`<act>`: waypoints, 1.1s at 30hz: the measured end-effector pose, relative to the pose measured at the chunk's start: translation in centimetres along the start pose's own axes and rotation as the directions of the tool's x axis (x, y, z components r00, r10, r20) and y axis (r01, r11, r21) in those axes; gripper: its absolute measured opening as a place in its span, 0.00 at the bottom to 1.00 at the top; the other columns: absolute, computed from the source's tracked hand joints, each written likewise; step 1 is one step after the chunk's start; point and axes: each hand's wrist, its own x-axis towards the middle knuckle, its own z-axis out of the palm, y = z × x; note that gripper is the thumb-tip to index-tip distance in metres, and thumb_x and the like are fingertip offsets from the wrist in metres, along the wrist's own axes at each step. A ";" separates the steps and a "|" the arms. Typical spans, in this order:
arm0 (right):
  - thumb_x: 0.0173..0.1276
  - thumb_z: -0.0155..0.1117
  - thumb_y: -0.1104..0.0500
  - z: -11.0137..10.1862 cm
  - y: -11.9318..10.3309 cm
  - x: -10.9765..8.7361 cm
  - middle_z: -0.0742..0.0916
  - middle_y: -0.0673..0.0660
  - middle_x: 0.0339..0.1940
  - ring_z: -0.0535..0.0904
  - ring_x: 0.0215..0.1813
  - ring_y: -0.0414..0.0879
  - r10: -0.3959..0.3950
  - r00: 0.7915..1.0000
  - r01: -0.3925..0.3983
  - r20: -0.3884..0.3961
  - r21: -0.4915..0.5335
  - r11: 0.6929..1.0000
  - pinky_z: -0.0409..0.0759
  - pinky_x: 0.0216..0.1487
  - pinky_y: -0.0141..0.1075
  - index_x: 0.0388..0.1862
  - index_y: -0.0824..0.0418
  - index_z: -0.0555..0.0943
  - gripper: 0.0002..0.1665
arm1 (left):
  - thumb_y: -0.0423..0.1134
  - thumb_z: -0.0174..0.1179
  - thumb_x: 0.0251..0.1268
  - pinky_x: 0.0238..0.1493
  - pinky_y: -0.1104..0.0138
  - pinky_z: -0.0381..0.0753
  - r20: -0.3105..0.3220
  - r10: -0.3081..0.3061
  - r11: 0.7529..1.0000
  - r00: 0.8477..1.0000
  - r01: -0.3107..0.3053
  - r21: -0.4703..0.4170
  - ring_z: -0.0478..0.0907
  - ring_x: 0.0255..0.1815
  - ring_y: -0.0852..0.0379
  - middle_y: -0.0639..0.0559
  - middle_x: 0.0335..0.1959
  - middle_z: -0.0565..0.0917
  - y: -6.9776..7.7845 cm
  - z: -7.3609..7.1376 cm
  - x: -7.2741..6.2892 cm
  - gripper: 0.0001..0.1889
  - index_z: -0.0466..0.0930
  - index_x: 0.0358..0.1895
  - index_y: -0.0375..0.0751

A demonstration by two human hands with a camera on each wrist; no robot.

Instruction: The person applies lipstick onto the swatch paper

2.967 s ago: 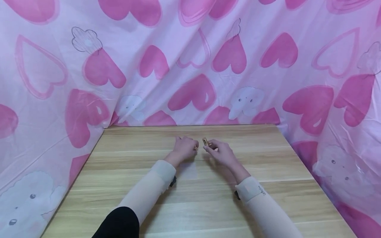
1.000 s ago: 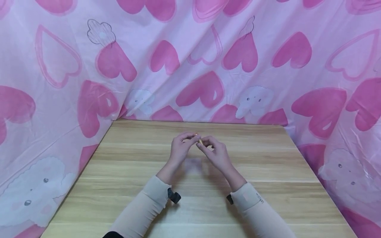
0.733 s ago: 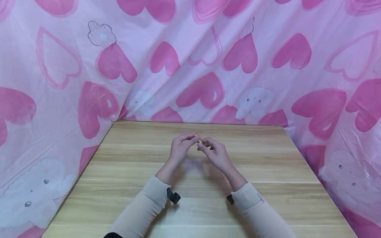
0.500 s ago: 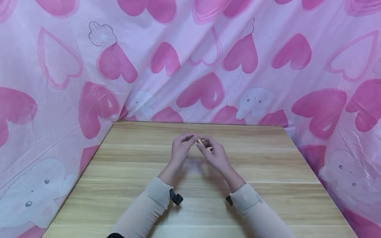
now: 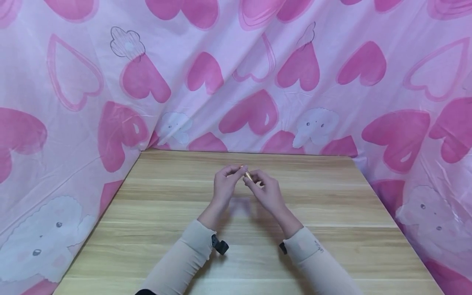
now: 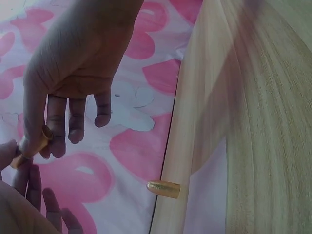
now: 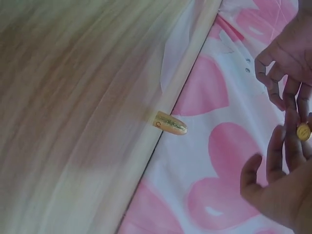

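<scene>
Both hands meet at a small gold tube (image 5: 248,175), raised above the wooden table. My left hand (image 5: 223,184) pinches its upper left end between thumb and index finger. With thumb and fingertips, my right hand (image 5: 268,191) holds the lower right end. The left wrist view shows the tube's hollow open mouth (image 6: 47,132), and the right wrist view its round end (image 7: 303,131). A gold bullet-shaped piece (image 6: 164,188), lettered near its base, stands upright on the table in both wrist views. The hands hide it from the head view.
The wooden table (image 5: 155,229) is bounded by a pink heart-print curtain (image 5: 247,110) at the back and sides. A pale patch (image 5: 239,205) lies on the tabletop below the hands. Dark wrist cameras (image 5: 220,246) sit at the sleeve cuffs.
Three seconds ago the hands were apart, the left low over the table with a small gold piece, the right holding the tube. Both hands then came together on the tube.
</scene>
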 end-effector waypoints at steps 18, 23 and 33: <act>0.67 0.73 0.54 0.7 0.1 0.3 0.87 0.48 0.34 0.82 0.35 0.42 -0.189 0.976 0.167 -0.111 -0.179 0.970 0.79 0.31 0.36 0.44 0.57 0.84 0.11 | 0.57 0.75 0.53 0.49 0.57 0.72 -0.066 -0.013 1.000 0.998 0.012 -0.016 0.76 0.46 0.53 0.52 0.38 0.85 0.0 0.4 0.1 0.20 0.87 0.33 0.43; 0.68 0.72 0.52 0.5 0.2 0.2 0.87 0.42 0.32 0.83 0.35 0.38 -0.095 0.993 0.091 -0.066 -0.055 0.994 0.78 0.34 0.39 0.44 0.51 0.84 0.08 | 0.57 0.75 0.53 0.50 0.56 0.71 -0.058 -0.021 1.000 0.998 0.020 -0.021 0.76 0.47 0.53 0.52 0.38 0.85 -0.1 0.1 0.0 0.20 0.87 0.32 0.43; 0.71 0.67 0.62 -0.8 -4.0 0.3 0.90 0.59 0.31 0.85 0.37 0.51 0.075 0.997 -0.078 0.026 0.127 0.989 0.79 0.42 0.45 0.45 0.62 0.84 0.07 | 0.55 0.74 0.55 0.59 0.54 0.67 -0.006 -0.020 1.000 1.000 0.020 -0.019 0.76 0.51 0.54 0.52 0.38 0.86 0.0 -0.3 0.3 0.18 0.89 0.36 0.43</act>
